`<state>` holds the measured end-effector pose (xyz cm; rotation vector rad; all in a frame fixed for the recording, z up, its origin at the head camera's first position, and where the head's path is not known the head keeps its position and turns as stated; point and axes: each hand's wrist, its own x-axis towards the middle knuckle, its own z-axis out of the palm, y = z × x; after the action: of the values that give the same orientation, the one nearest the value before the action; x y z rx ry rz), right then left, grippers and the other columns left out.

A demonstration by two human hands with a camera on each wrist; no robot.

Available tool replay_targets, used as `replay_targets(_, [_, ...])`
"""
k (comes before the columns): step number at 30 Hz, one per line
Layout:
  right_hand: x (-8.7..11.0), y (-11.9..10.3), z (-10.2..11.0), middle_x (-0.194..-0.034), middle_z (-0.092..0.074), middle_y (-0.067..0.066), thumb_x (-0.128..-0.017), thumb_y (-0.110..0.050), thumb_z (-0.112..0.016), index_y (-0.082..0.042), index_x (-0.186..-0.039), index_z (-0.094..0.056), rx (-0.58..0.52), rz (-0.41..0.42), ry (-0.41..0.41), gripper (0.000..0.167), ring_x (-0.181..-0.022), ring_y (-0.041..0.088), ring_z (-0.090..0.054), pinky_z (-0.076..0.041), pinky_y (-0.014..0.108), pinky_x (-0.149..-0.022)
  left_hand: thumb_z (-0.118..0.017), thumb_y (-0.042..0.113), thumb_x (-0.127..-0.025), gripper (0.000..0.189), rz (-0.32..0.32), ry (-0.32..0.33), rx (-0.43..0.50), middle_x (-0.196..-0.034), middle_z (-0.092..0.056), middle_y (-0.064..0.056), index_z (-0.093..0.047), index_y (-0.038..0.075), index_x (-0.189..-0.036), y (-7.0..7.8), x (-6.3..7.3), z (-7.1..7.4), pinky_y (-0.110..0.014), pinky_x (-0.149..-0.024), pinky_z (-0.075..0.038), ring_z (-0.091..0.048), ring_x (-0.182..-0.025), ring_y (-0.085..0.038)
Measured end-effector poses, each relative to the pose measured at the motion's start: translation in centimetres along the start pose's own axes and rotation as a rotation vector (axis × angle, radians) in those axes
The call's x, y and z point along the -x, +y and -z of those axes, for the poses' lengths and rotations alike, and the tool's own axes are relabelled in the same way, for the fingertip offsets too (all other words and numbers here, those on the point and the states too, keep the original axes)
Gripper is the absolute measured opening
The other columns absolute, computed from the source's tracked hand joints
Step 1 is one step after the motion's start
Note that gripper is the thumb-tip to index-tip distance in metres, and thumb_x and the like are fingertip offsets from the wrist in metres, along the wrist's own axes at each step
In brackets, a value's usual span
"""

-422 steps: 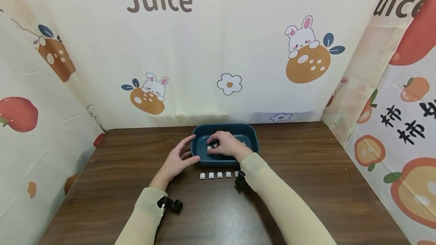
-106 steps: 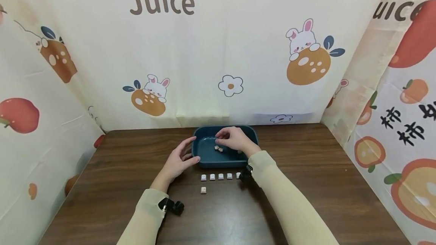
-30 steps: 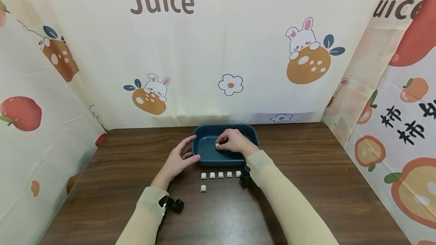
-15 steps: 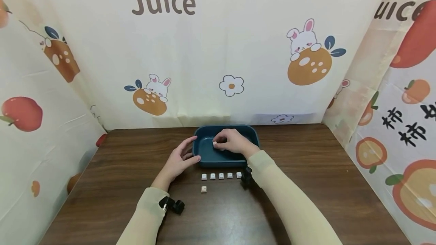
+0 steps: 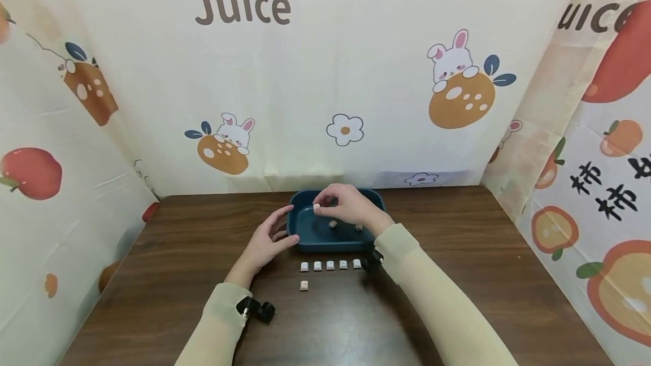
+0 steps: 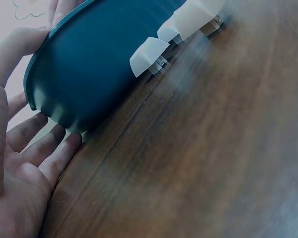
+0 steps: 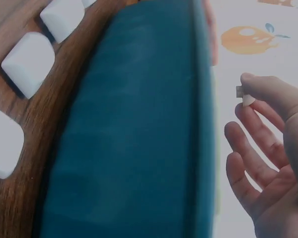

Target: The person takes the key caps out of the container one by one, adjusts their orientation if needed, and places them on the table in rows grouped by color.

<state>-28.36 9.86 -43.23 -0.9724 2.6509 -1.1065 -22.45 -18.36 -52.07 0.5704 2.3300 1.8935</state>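
While L hand (image 5: 261,244), fingers spread, touches tray (image 5: 333,246), R hand (image 5: 348,206) pinches 1 cap (image 5: 316,207) above it, grip nearly closed, w/ 6 more caps (image 5: 330,265) on bench (image 5: 315,326).

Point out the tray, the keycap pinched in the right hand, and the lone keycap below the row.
Tray (image 5: 325,247): head view, on its near wall.
Pinched keycap (image 5: 316,207): head view, on its exposed side.
Lone keycap (image 5: 304,285): head view, on its upper face.
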Motion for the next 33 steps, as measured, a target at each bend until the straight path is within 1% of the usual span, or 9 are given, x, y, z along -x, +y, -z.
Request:
replay_targets(2, [0.3,-0.4,0.1,-0.110,-0.074,-0.007,-0.104,-0.032,-0.079,-0.017,-0.121,-0.081,0.010,0.004,0.011,0.022,-0.099,0.013,-0.066,-0.060,0.038,-0.095,-0.079,0.014,-0.102,0.072,0.002,0.002,-0.001,-0.174,-0.039,-0.012,-0.045,0.020,-0.166,0.0,0.1,0.1,-0.059,-0.120,-0.045,-0.043,-0.157,-0.041])
replay_targets(6, [1.0,-0.7,0.1,-0.111,-0.075,-0.007,-0.104,-0.033,-0.078,-0.017,-0.122,-0.081,0.007,0.029,0.044,0.024,-0.100,0.012,-0.066,-0.060,0.036,-0.092,-0.081,0.017,-0.101,0.073,0.000,0.010,-0.003,-0.173,-0.040,-0.012,-0.046,0.021,-0.165,0.1,0.3,0.1,-0.059,-0.119,-0.046,-0.044,-0.156,-0.042])
replay_targets(10, [2.1,-0.3,-0.2,-0.109,-0.074,-0.009,-0.104,-0.033,-0.079,-0.018,-0.121,-0.081,-0.005,0.033,0.080,0.023,-0.099,0.011,-0.065,-0.059,0.034,-0.088,-0.081,0.018,-0.102,0.073,0.002,0.009,-0.004,-0.173,-0.040,-0.013,-0.046,0.021,-0.166,0.0,0.4,0.1,-0.057,-0.119,-0.046,-0.045,-0.155,-0.042])
replay_targets(13, [2.9,-0.2,-0.6,-0.109,-0.073,-0.010,-0.103,-0.034,-0.080,-0.020,-0.120,-0.081,-0.011,0.031,0.106,0.022,-0.100,0.011,-0.065,-0.058,0.035,-0.087,-0.081,0.018,-0.101,0.073,0.004,0.012,-0.005,-0.173,-0.040,-0.013,-0.046,0.021,-0.166,0.0,0.5,0.0,-0.057,-0.119,-0.046,-0.045,-0.155,-0.042])
replay_targets(19, [4.5,-0.6,-1.4,-0.112,-0.073,-0.009,-0.103,-0.034,-0.081,-0.021,-0.119,-0.082,-0.017,0.056,0.158,0.021,-0.102,0.015,-0.068,-0.060,0.043,-0.089,-0.081,0.016,-0.101,0.073,-0.002,0.016,-0.005,-0.173,-0.040,-0.012,-0.046,0.020,-0.165,0.0,0.5,0.0,-0.058,-0.119,-0.046,-0.045,-0.155,-0.043])
replay_targets(21, [5.0,-1.0,-1.6,-0.111,-0.073,-0.007,-0.102,-0.031,-0.081,-0.020,-0.117,-0.082,-0.028,0.061,0.174,0.019,-0.103,0.019,-0.070,-0.061,0.047,-0.089,-0.081,0.016,-0.101,0.073,-0.005,0.013,-0.006,-0.173,-0.040,-0.012,-0.046,0.020,-0.165,-0.1,0.4,-0.1,-0.058,-0.119,-0.046,-0.044,-0.155,-0.042])
replay_targets(26, [6.4,-2.2,-2.5,-0.110,-0.074,-0.004,-0.101,-0.027,-0.082,-0.017,-0.116,-0.082,-0.038,0.070,0.209,0.018,-0.102,0.027,-0.072,-0.062,0.053,-0.087,-0.081,0.018,-0.101,0.074,-0.007,0.011,-0.009,-0.173,-0.040,-0.010,-0.046,0.022,-0.166,0.1,0.3,-0.1,-0.059,-0.119,-0.045,-0.044,-0.156,-0.041])
replay_targets(29, [7.2,-2.7,-3.1,-0.110,-0.074,-0.005,-0.102,-0.027,-0.082,-0.014,-0.117,-0.082,-0.041,0.077,0.224,0.020,-0.102,0.027,-0.072,-0.062,0.053,-0.085,-0.080,0.015,-0.101,0.074,-0.010,0.012,-0.012,-0.173,-0.040,-0.011,-0.045,0.020,-0.166,0.2,0.3,-0.1,-0.060,-0.119,-0.045,-0.043,-0.156,-0.042])
replay_targets(33, [8.2,-3.5,-3.8,-0.109,-0.074,-0.009,-0.101,-0.029,-0.083,-0.016,-0.116,-0.083,-0.038,0.075,0.240,0.020,-0.100,0.020,-0.070,-0.060,0.053,-0.087,-0.078,0.009,-0.102,0.074,-0.010,0.012,-0.014,-0.174,-0.039,-0.012,-0.043,0.015,-0.167,0.3,0.1,-0.2,-0.060,-0.119,-0.044,-0.043,-0.156,-0.043])
